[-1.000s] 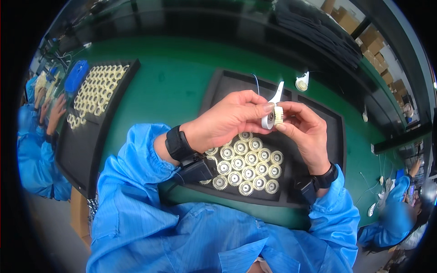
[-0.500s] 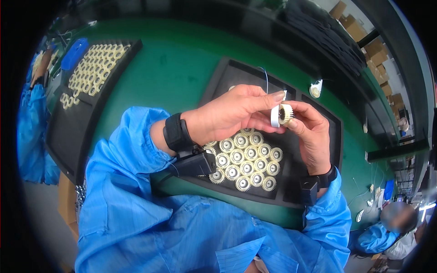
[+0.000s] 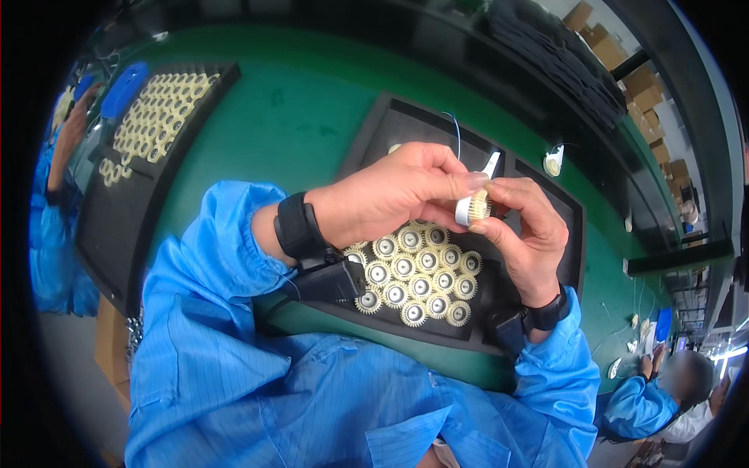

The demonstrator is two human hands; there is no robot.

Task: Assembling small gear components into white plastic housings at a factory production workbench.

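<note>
Right fingers [image 3: 503, 236] pinch a round, toothed gear [image 3: 480, 207].

White part [image 3: 463, 211] held mid-air, round end on edge, tapered arm angled up-right and partly hidden; cream toothed gear [image 3: 480, 206], also on edge, sits right up against its right side, seating depth not visible.

Wearer's two hands [image 3: 406, 183] [image 3: 537, 225], two black trays [image 3: 113, 230] [image 3: 406, 125], one held gear [image 3: 481, 204], at least fifteen tray gears [image 3: 420, 286]
</note>
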